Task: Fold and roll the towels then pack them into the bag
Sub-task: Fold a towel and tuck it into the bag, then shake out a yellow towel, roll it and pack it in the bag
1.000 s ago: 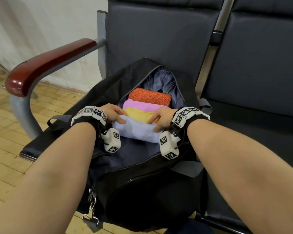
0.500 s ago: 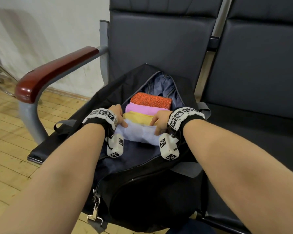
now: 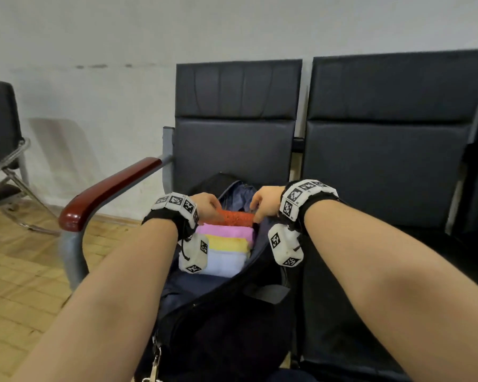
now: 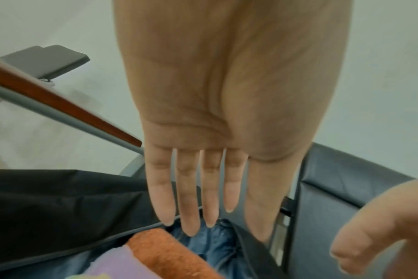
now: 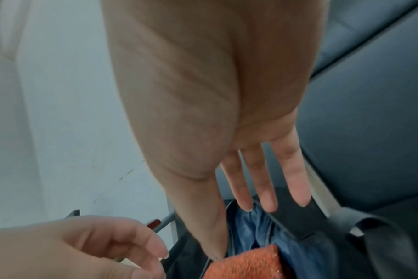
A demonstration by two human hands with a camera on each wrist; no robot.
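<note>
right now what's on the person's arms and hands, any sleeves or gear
No sleeves or gloves: both forearms are bare. Each wrist has a black strap topped by a white band of black square markers, and a white boxy camera module with the same markers hangs below the left hand and right hand.

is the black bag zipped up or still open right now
Open. The black bag gapes along its top, showing its blue lining and four rolled towels in a row inside: orange towel, pink, yellow and pale blue.
</note>
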